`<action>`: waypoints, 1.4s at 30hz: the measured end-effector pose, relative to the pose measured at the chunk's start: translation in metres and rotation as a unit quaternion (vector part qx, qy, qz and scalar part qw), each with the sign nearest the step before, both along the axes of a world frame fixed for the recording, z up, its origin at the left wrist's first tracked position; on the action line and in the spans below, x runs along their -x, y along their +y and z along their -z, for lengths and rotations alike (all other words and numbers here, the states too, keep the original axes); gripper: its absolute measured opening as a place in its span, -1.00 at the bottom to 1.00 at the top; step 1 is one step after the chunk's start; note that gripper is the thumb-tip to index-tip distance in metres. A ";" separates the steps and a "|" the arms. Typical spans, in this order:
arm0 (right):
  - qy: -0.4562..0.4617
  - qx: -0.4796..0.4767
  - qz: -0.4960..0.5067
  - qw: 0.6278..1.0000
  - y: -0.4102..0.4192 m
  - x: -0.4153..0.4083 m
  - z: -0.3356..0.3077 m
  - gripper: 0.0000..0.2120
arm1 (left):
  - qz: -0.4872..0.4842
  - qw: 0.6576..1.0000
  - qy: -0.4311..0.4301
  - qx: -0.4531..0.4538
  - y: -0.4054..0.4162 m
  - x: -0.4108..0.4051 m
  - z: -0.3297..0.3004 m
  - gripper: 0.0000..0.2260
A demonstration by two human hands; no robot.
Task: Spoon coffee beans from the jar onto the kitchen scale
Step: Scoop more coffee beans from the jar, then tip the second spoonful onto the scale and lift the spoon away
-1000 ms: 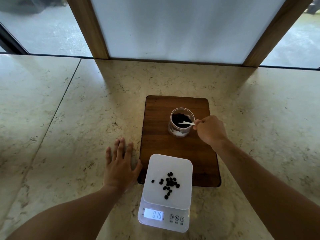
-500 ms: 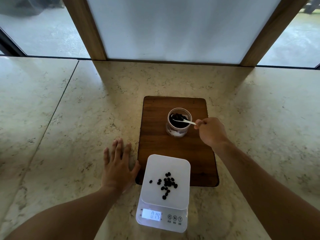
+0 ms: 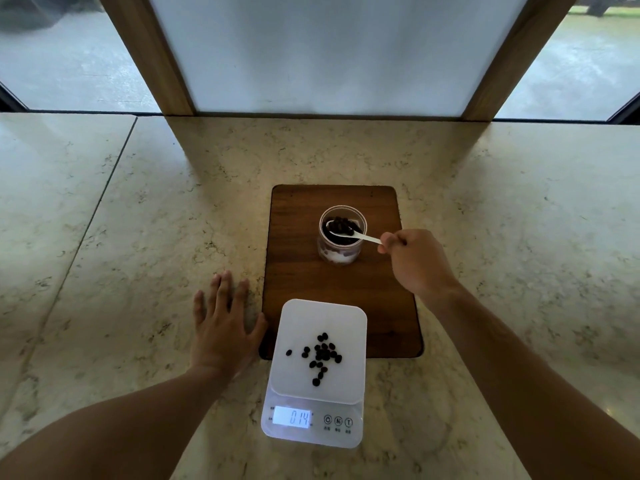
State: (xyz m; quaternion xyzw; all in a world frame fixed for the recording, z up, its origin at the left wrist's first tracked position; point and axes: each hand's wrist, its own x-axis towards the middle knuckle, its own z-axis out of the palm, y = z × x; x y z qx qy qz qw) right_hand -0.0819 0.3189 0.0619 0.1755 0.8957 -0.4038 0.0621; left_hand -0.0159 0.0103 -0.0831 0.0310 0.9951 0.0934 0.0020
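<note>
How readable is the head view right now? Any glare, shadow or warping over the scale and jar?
Head view: sharp at centre; the scale display reads clearly, no glare; jar and spoon are crisp; a soft shadow falls across the counter from the backlit window; wide-angle bending curves the frame edges and forearms.

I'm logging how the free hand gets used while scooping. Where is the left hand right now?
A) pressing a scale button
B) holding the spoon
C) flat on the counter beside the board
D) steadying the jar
C: the left hand lies spread, palm down, on the counter, left of the board.
</note>
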 end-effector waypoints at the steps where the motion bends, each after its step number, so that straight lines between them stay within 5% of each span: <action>1: -0.002 0.011 -0.005 1.000 0.001 -0.004 0.001 -0.67 | -0.001 1.000 -0.001 -0.001 0.000 0.000 -0.001 -0.30; 18: -0.050 0.028 -0.122 0.991 -0.004 -0.088 0.031 -0.68 | -0.008 1.000 0.009 0.001 0.000 0.002 0.006 -0.33; 42: -0.012 0.042 -0.101 0.994 -0.008 -0.128 0.051 -0.82 | -0.015 1.000 0.007 -0.013 0.001 0.000 0.002 -0.32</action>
